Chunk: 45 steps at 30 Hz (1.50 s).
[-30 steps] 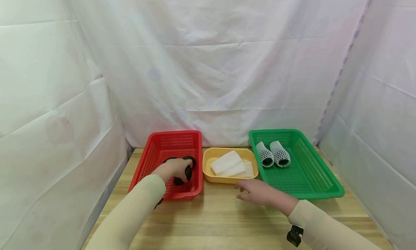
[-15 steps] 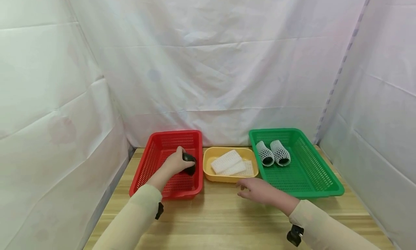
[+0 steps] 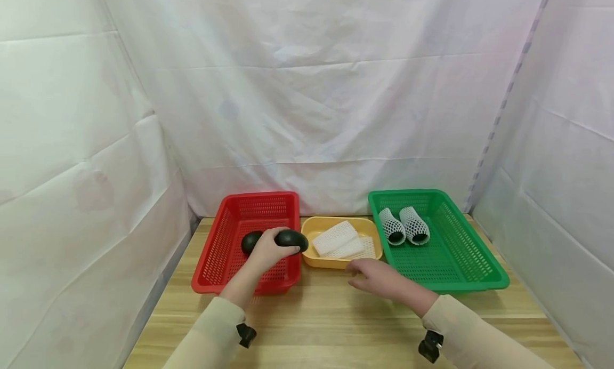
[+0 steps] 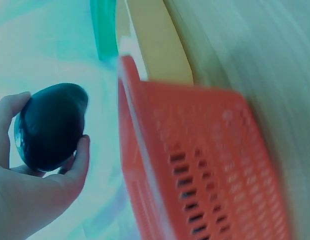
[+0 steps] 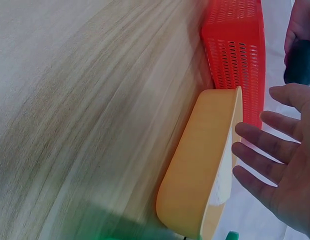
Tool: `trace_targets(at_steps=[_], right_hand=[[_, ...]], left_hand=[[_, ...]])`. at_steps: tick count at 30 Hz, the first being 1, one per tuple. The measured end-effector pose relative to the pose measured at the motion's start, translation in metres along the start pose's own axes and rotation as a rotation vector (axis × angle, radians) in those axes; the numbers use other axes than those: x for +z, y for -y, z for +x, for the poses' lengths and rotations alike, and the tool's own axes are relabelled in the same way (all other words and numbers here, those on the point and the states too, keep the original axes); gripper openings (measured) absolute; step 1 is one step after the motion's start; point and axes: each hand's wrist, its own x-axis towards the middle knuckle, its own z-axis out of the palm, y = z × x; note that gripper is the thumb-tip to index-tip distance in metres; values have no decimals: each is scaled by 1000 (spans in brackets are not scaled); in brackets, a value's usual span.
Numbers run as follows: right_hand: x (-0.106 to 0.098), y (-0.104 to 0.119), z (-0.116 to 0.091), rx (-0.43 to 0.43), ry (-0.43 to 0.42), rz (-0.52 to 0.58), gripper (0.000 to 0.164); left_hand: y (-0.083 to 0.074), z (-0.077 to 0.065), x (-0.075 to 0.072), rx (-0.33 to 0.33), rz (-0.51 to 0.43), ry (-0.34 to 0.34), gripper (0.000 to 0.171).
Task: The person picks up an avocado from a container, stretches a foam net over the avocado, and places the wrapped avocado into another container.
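My left hand (image 3: 265, 253) grips a dark, smooth, oval avocado (image 3: 292, 240) above the right rim of the red basket (image 3: 293, 211). In the left wrist view, thumb and fingers curl round the avocado (image 4: 52, 127), which is held higher than the basket's edge. Another dark avocado (image 3: 250, 242) lies inside the red basket, partly behind the hand. My right hand (image 3: 376, 277) hovers at the front edge of the yellow tray (image 3: 314, 261), holding nothing. Its fingers (image 5: 267, 142) are spread and relaxed in the right wrist view. White foam net sleeves (image 3: 336, 238) lie flat in the tray.
At the right stands a green basket (image 3: 446, 267), where two dark items in white foam nets (image 3: 414, 226) lie along its left side. The wooden table (image 3: 312, 326) runs in front of the containers. White cloth (image 3: 307, 118) hangs behind and on both sides.
My left hand has picked up an avocado from the red basket, lifting it and carrying it right to the rim. The right hand has barely moved.
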Motion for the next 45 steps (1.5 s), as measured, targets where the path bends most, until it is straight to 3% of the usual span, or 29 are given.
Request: trace_targets(at_steps=[6, 17, 25, 32, 36, 41, 45], right_hand=[[1, 3, 4, -15, -82, -2, 25], [5, 0, 18, 46, -172, 26, 21], [10, -7, 36, 83, -251, -1, 20], [20, -16, 48, 42, -279, -164, 20], [28, -21, 51, 49, -277, -192, 22], [33, -20, 49, 19, -281, -126, 38], [33, -14, 45, -53, -301, 3, 43]], left_hand=[[4, -12, 12, 14, -141, -24, 62], [23, -27, 40, 177, -135, -55, 67], [42, -29, 58, 329, -19, -31, 64], [45, -28, 63, 318, -12, -35, 64], [44, -29, 66, 336, 15, -27, 65], [40, -30, 71, 409, 101, -31, 67], [34, -28, 76, 447, 169, -76, 66]])
